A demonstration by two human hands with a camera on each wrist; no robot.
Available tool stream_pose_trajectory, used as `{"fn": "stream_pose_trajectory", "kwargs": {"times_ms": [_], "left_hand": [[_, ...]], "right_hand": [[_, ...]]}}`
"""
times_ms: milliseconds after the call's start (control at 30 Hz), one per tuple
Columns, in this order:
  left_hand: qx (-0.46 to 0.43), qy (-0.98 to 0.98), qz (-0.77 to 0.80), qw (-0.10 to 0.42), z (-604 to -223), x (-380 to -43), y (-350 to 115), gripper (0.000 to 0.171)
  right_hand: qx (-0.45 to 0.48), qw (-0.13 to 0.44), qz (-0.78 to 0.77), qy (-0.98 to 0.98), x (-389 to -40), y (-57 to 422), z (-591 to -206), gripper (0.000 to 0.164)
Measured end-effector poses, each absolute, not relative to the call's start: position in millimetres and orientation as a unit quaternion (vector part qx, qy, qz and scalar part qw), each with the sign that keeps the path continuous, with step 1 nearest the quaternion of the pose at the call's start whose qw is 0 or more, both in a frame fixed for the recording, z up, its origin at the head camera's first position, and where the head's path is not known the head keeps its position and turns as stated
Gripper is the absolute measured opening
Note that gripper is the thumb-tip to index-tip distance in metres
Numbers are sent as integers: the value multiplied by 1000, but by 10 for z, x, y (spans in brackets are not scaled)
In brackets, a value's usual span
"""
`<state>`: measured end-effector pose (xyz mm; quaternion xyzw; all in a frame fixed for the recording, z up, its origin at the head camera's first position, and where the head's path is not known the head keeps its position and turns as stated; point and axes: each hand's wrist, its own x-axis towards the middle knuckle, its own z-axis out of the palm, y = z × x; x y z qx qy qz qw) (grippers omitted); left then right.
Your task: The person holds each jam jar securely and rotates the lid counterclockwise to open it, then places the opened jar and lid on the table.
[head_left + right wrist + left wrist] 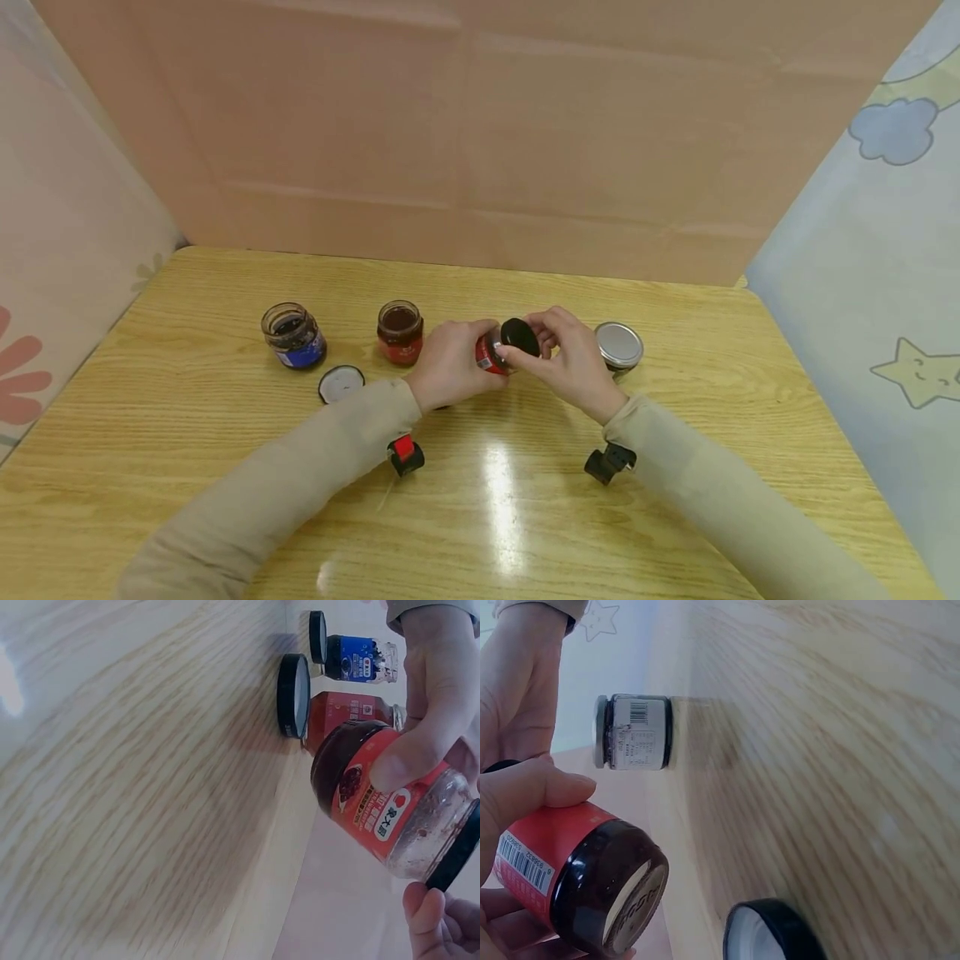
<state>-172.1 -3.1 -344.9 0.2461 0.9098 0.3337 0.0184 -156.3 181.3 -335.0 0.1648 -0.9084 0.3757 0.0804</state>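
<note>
My left hand (453, 358) grips a glass jar (375, 795) with a red label, raised above the table and tilted so its mouth points toward my right hand. Dark contents fill its lower part, and the glass near the neck is clear with smears. A black lid (520, 336) sits at the jar's mouth. My right hand (573, 358) pinches the lid's edge between thumb and fingers. In the left wrist view the jar's base (637, 907) faces the camera.
At the left stand two lidless jars, one blue-labelled (302, 353) and one red-labelled (402, 350). An upturned lid (341, 383) lies before them, and another black lid (294, 695) lies nearby. To the right is a silver-lidded jar (618, 343). Paper screens surround the wooden table (675, 500).
</note>
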Motion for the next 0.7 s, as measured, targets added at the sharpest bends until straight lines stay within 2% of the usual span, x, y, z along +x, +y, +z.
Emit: {"fn": "stream_pose_trajectory", "kwargs": {"times_ms": [367, 533, 700], "left_hand": [[268, 894, 359, 24, -3430, -1748, -59, 35], [281, 883, 375, 38, -3444, -1776, -78, 39], [302, 861, 402, 77, -3443, -1789, -122, 47]], "right_hand": [[187, 94, 387, -898, -1562, 1832, -3384, 35], [209, 104, 384, -894, -1562, 1847, -3390, 36], [294, 111, 356, -880, -1559, 1912, -3362, 42]]}}
